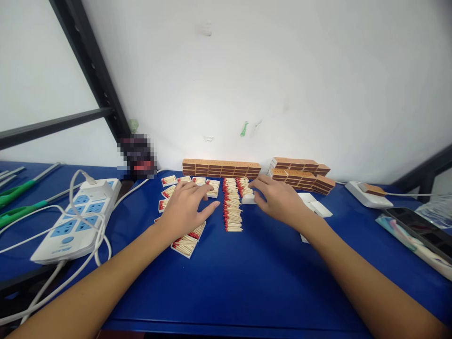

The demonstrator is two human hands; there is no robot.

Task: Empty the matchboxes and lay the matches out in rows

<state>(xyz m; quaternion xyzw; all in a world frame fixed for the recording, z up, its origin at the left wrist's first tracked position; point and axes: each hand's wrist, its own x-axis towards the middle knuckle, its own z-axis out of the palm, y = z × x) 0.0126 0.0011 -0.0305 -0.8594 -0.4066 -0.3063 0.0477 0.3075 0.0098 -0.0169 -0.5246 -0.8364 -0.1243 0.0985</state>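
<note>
My left hand [189,207] hovers over several small white trays of red-tipped matches, such as the front tray [184,246]. Its fingers are bent and spread, with the thumb apart and nothing seen in them. My right hand [278,198] has thumb and index finger apart beside a short stack of matches [243,186] and a white tray [249,199]; whether the fingertips touch them I cannot tell. Between my hands, a long column of loose matches [232,207] lies on the blue tabletop [247,278], red heads to the left.
Brown matchbox sleeves are stacked in a row [221,168] by the wall, with another stack [302,175] to the right. White trays [319,208] lie beyond my right wrist. A power strip [77,219] with cables is left; a phone [420,230] and white adapter [369,194] are right.
</note>
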